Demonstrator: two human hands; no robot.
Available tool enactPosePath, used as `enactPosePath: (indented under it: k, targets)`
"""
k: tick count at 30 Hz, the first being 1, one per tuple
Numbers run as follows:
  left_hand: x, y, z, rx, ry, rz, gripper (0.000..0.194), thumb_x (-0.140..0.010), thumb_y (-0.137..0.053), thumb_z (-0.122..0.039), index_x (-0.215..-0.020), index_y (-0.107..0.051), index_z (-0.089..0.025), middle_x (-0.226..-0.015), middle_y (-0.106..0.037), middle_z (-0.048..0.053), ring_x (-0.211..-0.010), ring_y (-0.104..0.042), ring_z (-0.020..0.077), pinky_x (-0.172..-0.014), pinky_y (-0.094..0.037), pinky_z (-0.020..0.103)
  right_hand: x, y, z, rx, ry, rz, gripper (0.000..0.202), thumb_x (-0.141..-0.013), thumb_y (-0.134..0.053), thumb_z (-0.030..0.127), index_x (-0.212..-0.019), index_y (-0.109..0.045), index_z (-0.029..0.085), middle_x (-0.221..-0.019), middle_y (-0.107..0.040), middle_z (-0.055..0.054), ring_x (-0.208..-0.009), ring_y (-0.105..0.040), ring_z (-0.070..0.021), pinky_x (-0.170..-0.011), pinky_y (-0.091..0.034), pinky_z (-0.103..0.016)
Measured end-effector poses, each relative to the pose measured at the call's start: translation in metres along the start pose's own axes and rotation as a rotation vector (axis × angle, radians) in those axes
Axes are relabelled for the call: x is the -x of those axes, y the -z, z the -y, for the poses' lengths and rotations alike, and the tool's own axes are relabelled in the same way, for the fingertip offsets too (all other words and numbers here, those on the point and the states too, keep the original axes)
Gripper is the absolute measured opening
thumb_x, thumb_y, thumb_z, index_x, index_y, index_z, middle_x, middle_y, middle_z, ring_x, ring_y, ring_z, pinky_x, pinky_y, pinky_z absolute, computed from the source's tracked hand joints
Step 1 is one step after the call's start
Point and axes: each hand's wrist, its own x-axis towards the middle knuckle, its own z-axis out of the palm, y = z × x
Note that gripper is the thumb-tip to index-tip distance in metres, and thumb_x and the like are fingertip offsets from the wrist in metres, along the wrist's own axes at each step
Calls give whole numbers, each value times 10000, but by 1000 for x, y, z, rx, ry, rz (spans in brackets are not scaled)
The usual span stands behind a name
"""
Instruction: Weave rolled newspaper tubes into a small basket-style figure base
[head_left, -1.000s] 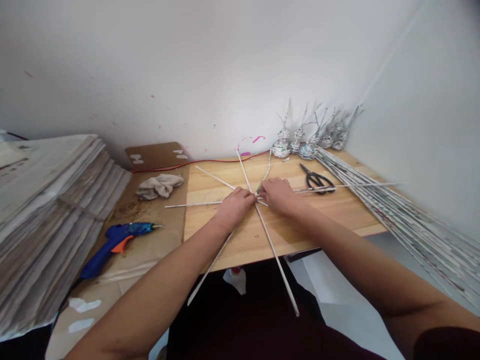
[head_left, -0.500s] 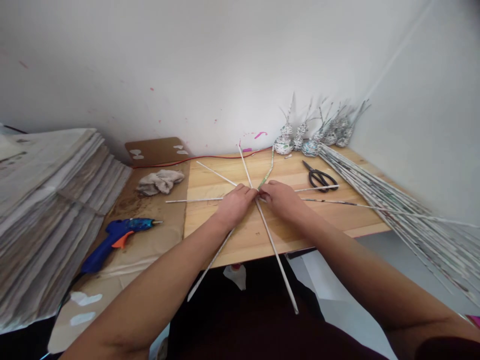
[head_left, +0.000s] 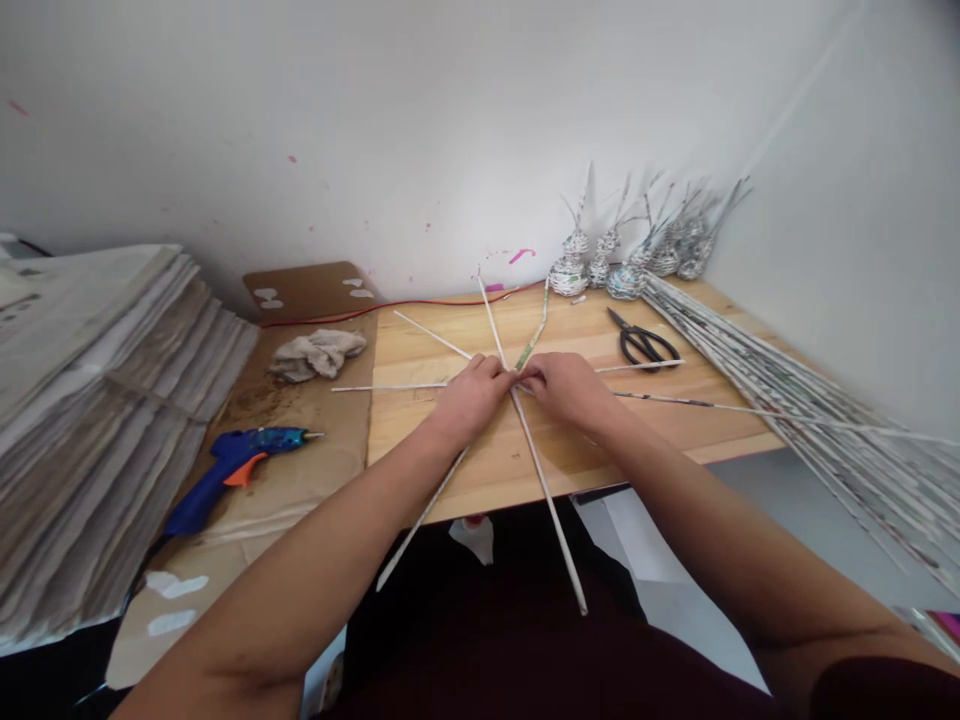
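Note:
Several rolled paper sticks [head_left: 541,470] cross at one centre and spread out like spokes over the wooden board [head_left: 427,460]. My left hand [head_left: 474,395] is closed on the crossing from the left, its fingertips pressed down there. Opposite it, my right hand [head_left: 559,388] pinches at the same centre, thumb and fingers together. A green-tinged paper strip [head_left: 531,345] rises bent from between the hands toward the back. Another long paper stick runs out to the right from under my right hand. The crossing itself is mostly hidden by my fingers.
Black-handled scissors [head_left: 643,343] lie right of my hands. A bundle of paper sticks [head_left: 757,370] overhangs the board's right edge, with several woven paper gourds [head_left: 568,270] behind. On the left are a blue glue gun [head_left: 240,465], a crumpled cloth [head_left: 319,355] and stacked newspapers [head_left: 112,420].
The view has shifted slightly. Both hands stay at the crossing, with only small finger movements; the bent strip still stands between them.

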Motion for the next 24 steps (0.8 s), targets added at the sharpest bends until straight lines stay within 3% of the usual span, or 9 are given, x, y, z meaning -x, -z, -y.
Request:
enactPosePath:
  k: [10,14,19,24]
  targets:
    - [-2,1,4,85,-6,-12,325,-964,-411,-228,-1209,-624,-209,-1123,-587,73,-1042,-511,211,-954,-438,329,22,-13,-14,-86,101,-105,263,-881,-475,144,-932,-725,210,-915,-718,-51,-880,-614,-182,-800,-404,-271]
    - [1,1,2,124,5,-54,429,-951,-419,-174,-1376,-474,-199,-1219,-609,77,-1082,-522,201,-974,-432,308,24,-14,-13,-101,79,-118,257,-872,-481,136,-906,-725,207,-906,-717,-54,-895,-615,-185,-804,-410,-270]
    - [2,3,-2,108,67,3,486,-954,-418,-183,-1432,-375,-251,-1116,-665,43,-1078,-539,197,-907,-464,296,24,-12,-11,-107,54,-111,252,-861,-486,127,-910,-719,207,-929,-721,-54,-901,-620,-188,-812,-417,-275]
    - [0,11,-8,49,70,59,410,-940,-416,-154,-1337,-470,-243,-1079,-665,59,-1080,-535,215,-857,-470,301,22,-11,-12,-201,39,-67,220,-866,-510,147,-943,-710,198,-987,-740,-46,-927,-646,-186,-820,-431,-266]
